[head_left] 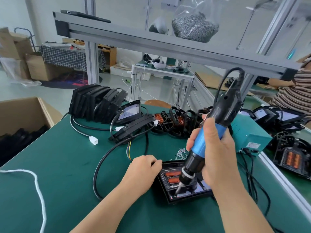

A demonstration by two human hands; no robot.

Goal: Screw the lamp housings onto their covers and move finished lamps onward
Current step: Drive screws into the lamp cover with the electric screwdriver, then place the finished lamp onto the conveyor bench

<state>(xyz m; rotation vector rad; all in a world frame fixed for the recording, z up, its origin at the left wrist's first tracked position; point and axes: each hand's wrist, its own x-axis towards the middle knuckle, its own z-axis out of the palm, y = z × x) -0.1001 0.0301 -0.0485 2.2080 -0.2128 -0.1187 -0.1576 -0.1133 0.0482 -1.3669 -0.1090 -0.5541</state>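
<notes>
A black lamp housing (170, 184) with orange inserts lies on the green mat near the front. My right hand (217, 157) grips a blue and black electric screwdriver (200, 143), tilted, its bit down at the housing's near left corner. My left hand (145, 167) rests with curled fingers on the housing's left edge. A small heap of loose screws (180, 153) lies just behind the housing.
Black covers (96, 103) stand stacked at the back left, with more lamp parts (168, 121) and black cables (101, 165) mid-table. A teal power box (250, 140) sits right. More lamps (289, 153) lie beyond the rail. A cardboard box (20, 118) is left. A person in a striped top (292, 93) works far right.
</notes>
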